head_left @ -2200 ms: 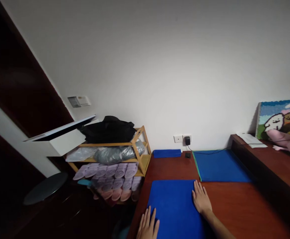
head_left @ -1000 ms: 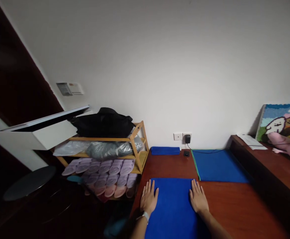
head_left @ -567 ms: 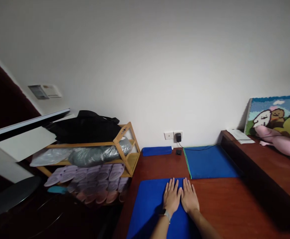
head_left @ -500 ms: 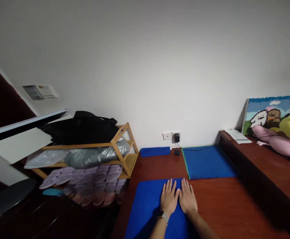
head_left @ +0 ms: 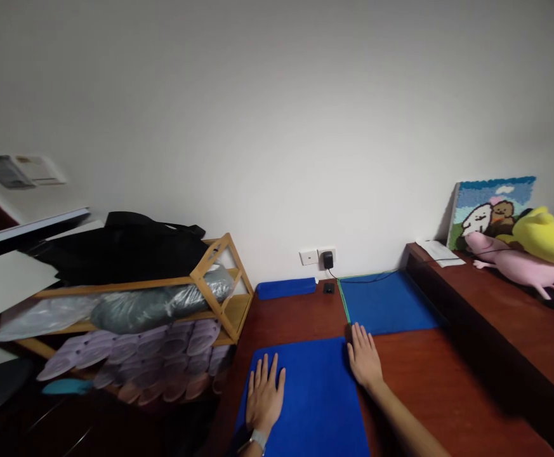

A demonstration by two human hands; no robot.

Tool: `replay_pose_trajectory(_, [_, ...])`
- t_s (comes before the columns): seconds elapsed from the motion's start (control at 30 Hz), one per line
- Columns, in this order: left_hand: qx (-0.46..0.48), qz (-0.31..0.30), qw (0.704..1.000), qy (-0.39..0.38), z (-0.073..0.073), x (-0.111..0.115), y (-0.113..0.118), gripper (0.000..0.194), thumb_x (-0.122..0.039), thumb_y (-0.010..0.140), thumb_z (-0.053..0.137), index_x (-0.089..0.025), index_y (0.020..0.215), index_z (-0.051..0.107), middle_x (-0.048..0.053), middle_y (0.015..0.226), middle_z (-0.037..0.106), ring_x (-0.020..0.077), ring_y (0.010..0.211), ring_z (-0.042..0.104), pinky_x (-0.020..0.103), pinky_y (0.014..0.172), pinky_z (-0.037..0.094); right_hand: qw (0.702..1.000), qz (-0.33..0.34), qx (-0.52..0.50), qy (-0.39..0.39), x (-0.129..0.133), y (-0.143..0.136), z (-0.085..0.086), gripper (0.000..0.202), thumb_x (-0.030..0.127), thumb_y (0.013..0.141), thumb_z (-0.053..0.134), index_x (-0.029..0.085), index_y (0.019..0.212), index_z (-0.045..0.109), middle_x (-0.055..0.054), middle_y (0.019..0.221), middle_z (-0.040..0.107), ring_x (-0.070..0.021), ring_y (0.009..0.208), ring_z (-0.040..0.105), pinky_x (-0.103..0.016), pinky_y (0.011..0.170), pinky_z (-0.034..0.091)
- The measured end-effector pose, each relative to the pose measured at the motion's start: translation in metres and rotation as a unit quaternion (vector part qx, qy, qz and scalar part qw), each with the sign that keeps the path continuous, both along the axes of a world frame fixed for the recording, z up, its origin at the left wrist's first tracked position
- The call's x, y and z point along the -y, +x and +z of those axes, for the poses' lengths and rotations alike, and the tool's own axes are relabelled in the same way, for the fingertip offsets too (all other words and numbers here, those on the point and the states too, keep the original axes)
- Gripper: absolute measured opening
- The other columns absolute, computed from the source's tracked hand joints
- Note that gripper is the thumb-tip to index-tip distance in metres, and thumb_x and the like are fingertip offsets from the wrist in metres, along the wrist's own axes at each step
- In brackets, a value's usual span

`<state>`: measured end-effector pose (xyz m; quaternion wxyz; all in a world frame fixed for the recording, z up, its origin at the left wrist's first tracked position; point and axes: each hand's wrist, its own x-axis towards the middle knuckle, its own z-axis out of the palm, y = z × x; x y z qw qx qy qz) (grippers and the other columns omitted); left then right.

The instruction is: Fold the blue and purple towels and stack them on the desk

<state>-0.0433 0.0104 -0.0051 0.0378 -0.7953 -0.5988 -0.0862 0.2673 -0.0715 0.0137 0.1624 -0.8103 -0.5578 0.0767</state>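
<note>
A bright blue cloth [head_left: 317, 397] lies spread flat on the reddish-brown wooden table [head_left: 429, 381]. My left hand [head_left: 264, 393], with a watch band at the wrist, rests palm down on the cloth's left part, fingers spread. At the cloth's upper right edge is my right hand [head_left: 365, 358], flat with fingers extended, mostly over the bare wood. Neither hand holds anything. Beyond my right hand lies a second, darker blue cloth [head_left: 388, 304] with a green edge. A folded blue cloth [head_left: 287, 288] sits at the back by the wall.
A black plug [head_left: 327, 259] in the wall socket trails a cable over the darker cloth. Beside it lies a small black square [head_left: 329, 288]. A wooden rack [head_left: 238, 311] with slippers and bags stands left. Plush toys [head_left: 519, 266] and a picture [head_left: 490, 209] occupy the raised right ledge.
My hands were side by side on the middle of the cloth; now they are apart, the left slid left and the right moved to the right edge. The view has turned slightly right.
</note>
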Motion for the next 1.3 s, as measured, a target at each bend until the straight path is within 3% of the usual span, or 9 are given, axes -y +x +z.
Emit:
replay_pose_trajectory(0.1, [0.01, -0.004, 1.0, 0.009, -0.002, -0.002, -0.001, 0.063, -0.052, 0.104, 0.028, -0.023, 0.16, 0.031, 0.007, 0.167, 0.028, 0.0268, 0.154, 0.027, 0.052, 0.125, 0.023, 0.999, 0.005, -0.005, -0.039, -0.004, 0.018, -0.005, 0.071, 0.051, 0.102, 0.016, 0.011, 0.161, 0.023, -0.006, 0.169, 0.017, -0.0224, 0.157, 0.009, -0.044, 0.128, 0.006])
replay_pose_trajectory(0.27, [0.013, -0.003, 1.0, 0.009, -0.004, -0.003, -0.003, 0.062, -0.05, 0.104, 0.028, -0.022, 0.159, 0.032, 0.008, 0.167, 0.029, 0.0267, 0.154, 0.028, 0.051, 0.125, 0.023, 0.999, 0.014, -0.001, -0.045, -0.005, 0.018, -0.012, 0.07, 0.05, 0.103, 0.015, 0.012, 0.161, 0.021, -0.005, 0.169, 0.014, -0.0214, 0.157, 0.007, -0.043, 0.128, 0.005])
replay_pose_trajectory(0.5, [0.02, -0.006, 1.0, 0.008, -0.003, -0.006, -0.004, 0.062, -0.051, 0.104, 0.024, -0.022, 0.159, 0.034, 0.008, 0.166, 0.032, 0.0265, 0.153, 0.03, 0.051, 0.125, 0.024, 0.996, 0.086, -0.027, -0.019, 0.001, 0.028, -0.005, 0.068, 0.051, 0.104, 0.01, 0.017, 0.162, 0.019, -0.002, 0.169, 0.019, -0.0188, 0.157, 0.011, -0.041, 0.128, 0.008])
replay_pose_trajectory(0.7, [-0.002, -0.003, 1.0, -0.003, -0.004, -0.01, -0.005, 0.062, -0.049, 0.104, 0.025, -0.021, 0.159, 0.034, 0.009, 0.166, 0.031, 0.0261, 0.153, 0.029, 0.049, 0.124, 0.026, 0.997, 0.074, -0.032, -0.021, 0.012, 0.06, -0.002, 0.071, 0.055, 0.103, 0.013, 0.015, 0.161, 0.02, -0.007, 0.168, 0.019, -0.0214, 0.157, 0.012, -0.044, 0.128, 0.008])
replay_pose_trajectory(0.97, [-0.022, 0.01, 1.0, 0.013, -0.007, -0.017, -0.006, 0.06, -0.045, 0.101, 0.028, -0.023, 0.156, 0.041, 0.008, 0.163, 0.04, 0.0269, 0.151, 0.035, 0.05, 0.122, 0.029, 0.993, 0.11, -0.036, 0.009, 0.014, 0.063, -0.002, 0.072, 0.057, 0.103, 0.011, 0.016, 0.161, 0.021, -0.005, 0.169, 0.017, -0.0209, 0.157, 0.011, -0.042, 0.128, 0.009])
replay_pose_trajectory(1.07, [-0.027, 0.007, 0.999, 0.018, -0.007, -0.018, -0.007, 0.06, -0.043, 0.1, 0.028, -0.023, 0.155, 0.043, 0.008, 0.161, 0.043, 0.0273, 0.15, 0.037, 0.051, 0.121, 0.031, 0.996, 0.082, -0.032, 0.025, 0.016, 0.084, -0.004, 0.073, 0.056, 0.103, 0.009, 0.014, 0.161, 0.02, -0.006, 0.169, 0.015, -0.0213, 0.157, 0.01, -0.044, 0.128, 0.006])
replay_pose_trajectory(1.2, [-0.048, 0.002, 0.999, 0.022, -0.008, -0.02, -0.009, 0.06, -0.04, 0.1, 0.028, -0.023, 0.154, 0.044, 0.007, 0.161, 0.044, 0.0271, 0.15, 0.037, 0.051, 0.121, 0.03, 0.996, 0.073, -0.044, 0.0, 0.025, 0.127, -0.012, 0.074, 0.057, 0.102, 0.013, 0.012, 0.161, 0.024, -0.007, 0.168, 0.023, -0.0205, 0.156, 0.017, -0.041, 0.127, 0.014])
replay_pose_trajectory(1.3, [-0.069, 0.0, 0.997, 0.019, -0.008, -0.021, -0.009, 0.06, -0.04, 0.1, 0.029, -0.021, 0.155, 0.043, 0.009, 0.162, 0.041, 0.0277, 0.15, 0.036, 0.049, 0.121, 0.03, 0.999, 0.028, -0.014, 0.036, 0.034, 0.16, -0.019, 0.072, 0.054, 0.103, 0.013, 0.012, 0.162, 0.018, -0.007, 0.17, 0.016, -0.0198, 0.157, 0.01, -0.041, 0.127, 0.012])
